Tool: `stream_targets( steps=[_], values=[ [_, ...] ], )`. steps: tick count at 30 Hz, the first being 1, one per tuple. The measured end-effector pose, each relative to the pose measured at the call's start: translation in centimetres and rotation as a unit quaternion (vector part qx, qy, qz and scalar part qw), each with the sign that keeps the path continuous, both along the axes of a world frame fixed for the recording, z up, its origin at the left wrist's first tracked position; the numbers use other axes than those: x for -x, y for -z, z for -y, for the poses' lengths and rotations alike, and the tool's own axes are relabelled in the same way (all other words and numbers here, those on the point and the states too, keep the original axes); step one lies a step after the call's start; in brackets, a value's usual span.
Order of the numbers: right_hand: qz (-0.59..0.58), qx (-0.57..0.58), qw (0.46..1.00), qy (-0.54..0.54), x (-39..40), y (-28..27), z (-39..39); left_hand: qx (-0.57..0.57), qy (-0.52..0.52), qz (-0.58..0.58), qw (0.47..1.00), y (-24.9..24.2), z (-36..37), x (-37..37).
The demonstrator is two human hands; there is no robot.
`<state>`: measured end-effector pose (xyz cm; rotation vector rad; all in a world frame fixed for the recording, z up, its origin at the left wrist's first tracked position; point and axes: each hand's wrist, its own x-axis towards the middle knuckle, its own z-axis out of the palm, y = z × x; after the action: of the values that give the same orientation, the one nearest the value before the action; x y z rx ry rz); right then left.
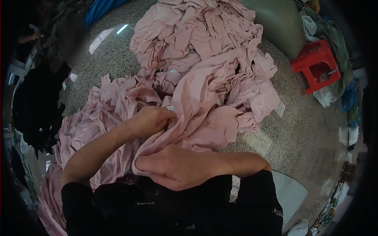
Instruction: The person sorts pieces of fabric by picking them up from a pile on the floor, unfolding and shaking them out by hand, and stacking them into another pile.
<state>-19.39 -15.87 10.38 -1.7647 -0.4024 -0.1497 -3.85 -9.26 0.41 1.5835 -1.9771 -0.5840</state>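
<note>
A large heap of pink garments lies on the speckled floor in front of me and spreads down to the left. One pink garment stretches from the heap toward my body. My left hand is closed on this fabric beside a small white tag. Nearer my chest, my right hand grips the folded lower edge of the same garment, its fingers curled into the cloth.
A red plastic stool lies tipped at the right, near a large olive-green sack. Black fabric is piled at the left. Blue material shows at the upper left. Bags and scraps line the right edge.
</note>
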Motion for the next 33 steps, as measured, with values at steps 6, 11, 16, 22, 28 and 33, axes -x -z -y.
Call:
stream_targets(
  steps=[6, 11, 16, 22, 28, 33],
  values=[
    [-0.238, -0.358, 0.887, 0.166, -1.9, 2.4, 1.4, 0.141, -0.396, -0.366, 0.830, -6.5, -4.4, 0.9],
    [0.017, -0.144, 0.935, 0.323, -4.3, 2.8, -1.8, 0.053, -0.354, -0.370, 0.857, -8.9, -6.1, 6.5],
    [0.168, 0.166, 0.920, 0.313, -3.1, 2.1, -1.8, 0.042, -0.350, -0.579, 0.735, -8.0, -5.8, 4.2],
    [0.078, 0.022, 0.981, 0.178, -6.7, 1.4, 2.2, -0.010, -0.300, -0.362, 0.882, -13.5, -8.2, 0.4],
    [-0.070, 0.361, 0.905, 0.215, -11.4, 0.3, 12.4, 0.114, -0.416, 0.227, 0.873, -19.5, -11.1, -18.4],
    [0.118, 0.456, 0.793, 0.387, -14.6, -3.3, 15.0, 0.156, -0.555, 0.321, 0.752, -23.3, -18.9, -27.1]
  ],
)
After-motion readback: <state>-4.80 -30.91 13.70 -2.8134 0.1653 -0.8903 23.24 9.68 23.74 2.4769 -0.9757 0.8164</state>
